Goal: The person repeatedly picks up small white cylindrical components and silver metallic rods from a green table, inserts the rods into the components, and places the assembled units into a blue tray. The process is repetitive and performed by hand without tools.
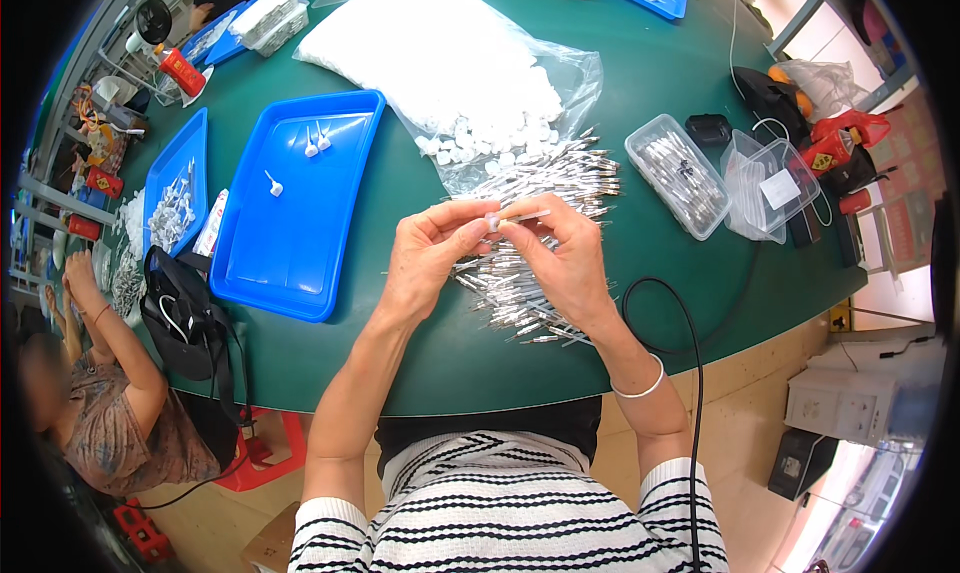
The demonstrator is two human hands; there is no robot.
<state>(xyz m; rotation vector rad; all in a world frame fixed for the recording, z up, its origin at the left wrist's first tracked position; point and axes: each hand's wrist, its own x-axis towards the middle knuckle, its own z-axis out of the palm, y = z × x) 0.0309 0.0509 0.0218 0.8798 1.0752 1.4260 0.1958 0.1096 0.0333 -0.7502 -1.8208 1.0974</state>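
Hands meet at centre frame above a green surface [620,63]. Left hand [432,248] pinches a small white cap [491,220] at its fingertips; right hand [562,248] grips a thin metal pin [524,215] between thumb and forefinger, its tip touching the cap. Directly beneath and behind both hands lies a pile of like pins [540,188], spreading from centre toward lower right. Just above the pile, a clear bag [450,53] of white caps lies open, with caps spilling at its mouth. Left of centre sits a blue tray [290,243] holding three capped pieces near its upper end. A second, narrower blue tray [172,188] stands further left with more parts in it. A black bag [185,318] rests at the surface edge, lower left, touching the larger tray's corner. Right of the pile, a clear box [678,175] holds pins; a second clear box [768,185] stands just beside it. A black cable [690,353] loops off the surface edge at lower right. Another person [105,403] sits at far left; that person's work cannot be made out.
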